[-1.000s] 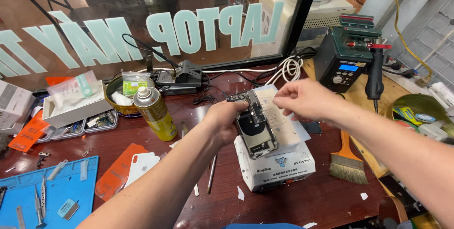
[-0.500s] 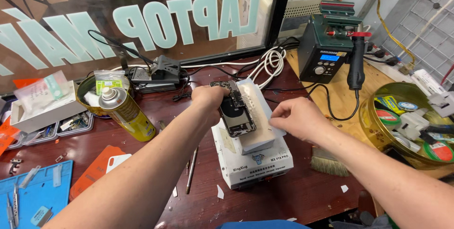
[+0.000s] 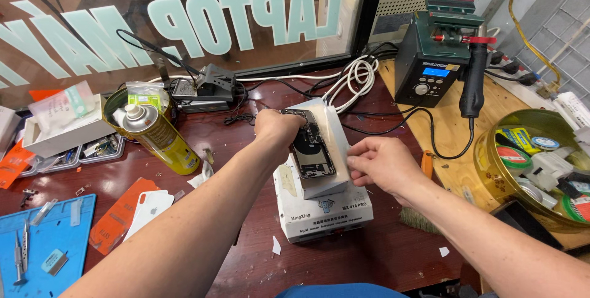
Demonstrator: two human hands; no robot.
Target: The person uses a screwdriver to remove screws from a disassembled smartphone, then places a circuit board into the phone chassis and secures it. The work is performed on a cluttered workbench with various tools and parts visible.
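Observation:
An opened phone body [image 3: 311, 149] with its dark insides showing lies on a white sheet or pad [image 3: 332, 132]. This pad rests on top of a white boxy device [image 3: 322, 212] in the middle of the dark red table. My left hand [image 3: 275, 127] presses on the phone's upper left corner. My right hand [image 3: 380, 162] pinches the right edge of the white sheet beside the phone.
A yellow spray can [image 3: 157, 137] lies tilted at the left by a round tin [image 3: 117, 104]. Blue mat with tools [image 3: 46, 242] and orange and white phone backs [image 3: 132, 215] sit front left. A soldering station [image 3: 433, 67] and a gold tin of tape rolls [image 3: 534, 162] stand right.
My view has shifted so the bench sits further left and closer. My right hand dropped from above the phone to the sheet's right edge. My left hand stays on the phone.

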